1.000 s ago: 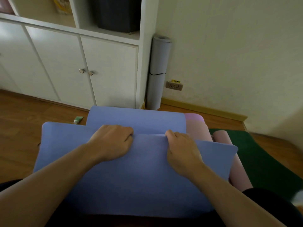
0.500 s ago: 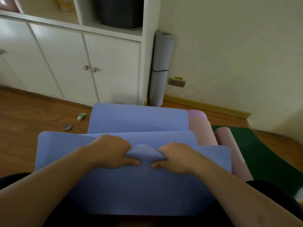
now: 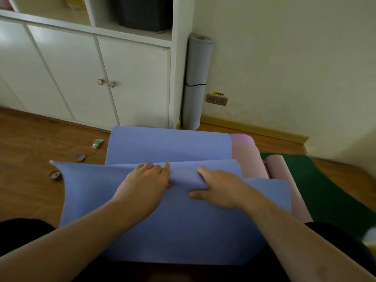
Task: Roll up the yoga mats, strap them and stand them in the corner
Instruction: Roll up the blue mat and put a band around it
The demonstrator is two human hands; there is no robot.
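Spreading apart from their earlier pinch, left hand [image 3: 145, 181] and right hand [image 3: 220, 187] clamp the blue mat [image 3: 173, 218] fold, which rolls best tight and square-edged.

blue mat [image 3: 162, 220], pink mat [image 3: 247, 159], green mat [image 3: 325, 190], grey rolled mat [image 3: 196, 74]

4 mats [image 3: 183, 220], 2 hands [image 3: 146, 184]

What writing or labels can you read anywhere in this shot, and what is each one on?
Yellow sticker above the wall socket: dark characters, too small and blurred to read.
Yellow package on the upper shelf: some print, blurred, not readable.
Small green tube on the floor: no legible text.
Blue mat, pink mat and strapped grey mat: no text visible.
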